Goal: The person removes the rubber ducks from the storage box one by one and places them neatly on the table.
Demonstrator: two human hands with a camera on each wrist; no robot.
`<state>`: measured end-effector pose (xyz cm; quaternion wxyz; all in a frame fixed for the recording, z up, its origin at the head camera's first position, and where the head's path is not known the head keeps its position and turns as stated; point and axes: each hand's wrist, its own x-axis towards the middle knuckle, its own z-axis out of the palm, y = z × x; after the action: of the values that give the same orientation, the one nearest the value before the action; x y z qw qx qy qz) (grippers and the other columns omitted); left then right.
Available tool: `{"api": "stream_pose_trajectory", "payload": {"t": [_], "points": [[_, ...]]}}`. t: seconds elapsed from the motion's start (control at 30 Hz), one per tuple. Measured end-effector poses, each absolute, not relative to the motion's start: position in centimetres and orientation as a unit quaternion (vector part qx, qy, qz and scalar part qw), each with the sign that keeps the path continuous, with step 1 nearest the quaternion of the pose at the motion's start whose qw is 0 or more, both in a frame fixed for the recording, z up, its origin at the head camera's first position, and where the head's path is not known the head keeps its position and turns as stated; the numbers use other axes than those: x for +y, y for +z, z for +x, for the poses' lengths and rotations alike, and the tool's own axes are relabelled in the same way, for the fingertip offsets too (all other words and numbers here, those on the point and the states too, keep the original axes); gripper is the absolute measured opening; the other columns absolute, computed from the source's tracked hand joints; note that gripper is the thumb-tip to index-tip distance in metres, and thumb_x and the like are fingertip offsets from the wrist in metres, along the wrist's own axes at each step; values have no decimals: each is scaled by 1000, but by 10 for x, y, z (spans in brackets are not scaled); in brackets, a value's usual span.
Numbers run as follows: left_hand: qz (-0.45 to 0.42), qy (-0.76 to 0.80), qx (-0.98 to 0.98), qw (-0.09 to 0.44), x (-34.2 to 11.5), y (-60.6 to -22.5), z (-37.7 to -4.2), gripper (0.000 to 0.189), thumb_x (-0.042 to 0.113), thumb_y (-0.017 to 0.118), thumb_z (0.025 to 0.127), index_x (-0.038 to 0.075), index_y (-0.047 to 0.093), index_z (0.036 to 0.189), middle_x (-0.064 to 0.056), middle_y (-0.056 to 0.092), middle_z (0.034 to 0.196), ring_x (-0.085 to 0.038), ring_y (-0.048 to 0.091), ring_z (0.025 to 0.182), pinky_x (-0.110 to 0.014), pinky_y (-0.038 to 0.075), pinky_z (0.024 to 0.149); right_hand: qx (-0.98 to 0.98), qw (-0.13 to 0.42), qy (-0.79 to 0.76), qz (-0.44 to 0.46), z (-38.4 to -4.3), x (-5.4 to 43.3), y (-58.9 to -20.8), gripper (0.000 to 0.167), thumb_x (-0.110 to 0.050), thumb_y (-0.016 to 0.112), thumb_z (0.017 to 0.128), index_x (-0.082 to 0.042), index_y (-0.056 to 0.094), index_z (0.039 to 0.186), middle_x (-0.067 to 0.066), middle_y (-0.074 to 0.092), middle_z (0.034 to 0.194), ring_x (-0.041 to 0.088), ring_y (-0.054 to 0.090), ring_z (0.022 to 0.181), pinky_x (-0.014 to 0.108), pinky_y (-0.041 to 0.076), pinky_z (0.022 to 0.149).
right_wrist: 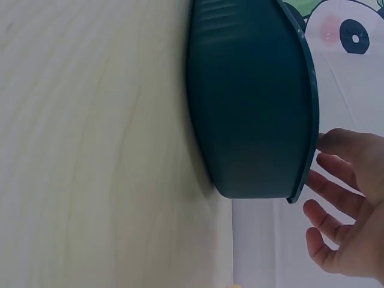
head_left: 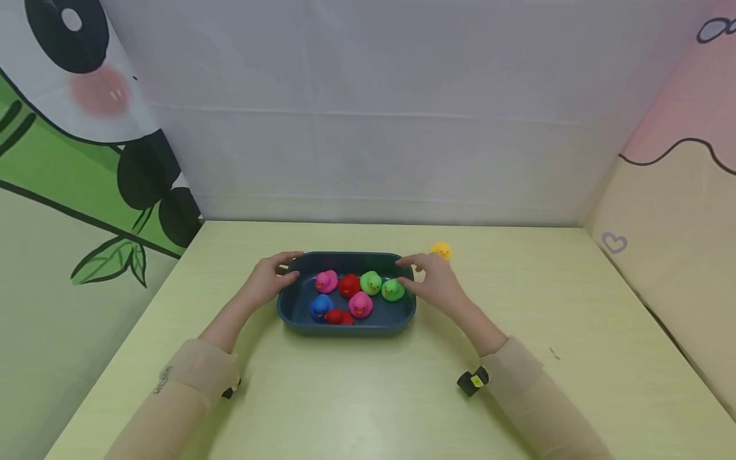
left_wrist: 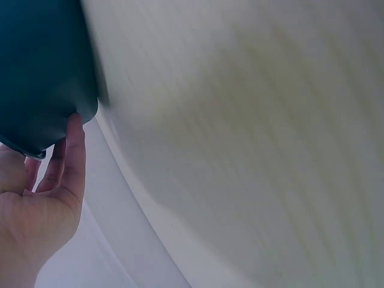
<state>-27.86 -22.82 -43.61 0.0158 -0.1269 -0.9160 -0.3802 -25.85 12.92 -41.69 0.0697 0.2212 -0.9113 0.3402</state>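
A dark blue-green plastic basin (head_left: 345, 330) stands on the table and holds several small rubber ducks. Inside are two pink ducks, one at the back left (head_left: 326, 281), two green ducks, one near the right end (head_left: 393, 290), a blue duck (head_left: 321, 308) and two red ones, one of them tipped over (head_left: 339, 317). My left hand (head_left: 269, 276) grips the basin's left end, thumb at the rim and fingertips against the outer wall. At the right end, my right hand (head_left: 435, 281) touches the rim with loosely spread fingers; its outer fingers stand apart from the wall.
A yellow duck (head_left: 441, 250) sits on the table just behind my right hand, partly covered by it. The pale wood table (head_left: 356, 396) meets a white cloth backdrop (head_left: 368, 160) at its far edge. Printed cloths hang at both sides.
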Motion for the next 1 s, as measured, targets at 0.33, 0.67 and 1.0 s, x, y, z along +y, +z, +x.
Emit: {"api": "stream_pose_trajectory", "payload": {"t": [0.33, 0.67, 1.0], "points": [[-127, -382, -915, 25, -224, -435, -281, 43, 6, 61, 89, 5, 53, 131, -27, 59, 120, -40, 63, 97, -43, 56, 76, -928, 64, 286, 230, -270, 122, -423, 31, -23, 74, 81, -11, 70, 110, 5, 69, 111, 25, 59, 106, 43, 46, 95], [-118, -384, -915, 25, -221, -435, -284, 43, 6, 62, 89, 5, 53, 132, -27, 58, 121, -41, 63, 97, -44, 56, 77, -943, 31, 240, 230, -281, 117, -423, 31, -25, 75, 80, -14, 71, 109, 5, 69, 111, 28, 58, 102, 44, 48, 89], [-113, -386, -915, 26, -216, -433, -286, 43, 6, 61, 90, 5, 53, 131, -27, 58, 122, -41, 63, 98, -43, 56, 76, -952, -15, 199, 233, -292, 115, -417, 30, -27, 74, 81, -15, 70, 109, 4, 69, 110, 24, 60, 99, 39, 51, 84]]}}
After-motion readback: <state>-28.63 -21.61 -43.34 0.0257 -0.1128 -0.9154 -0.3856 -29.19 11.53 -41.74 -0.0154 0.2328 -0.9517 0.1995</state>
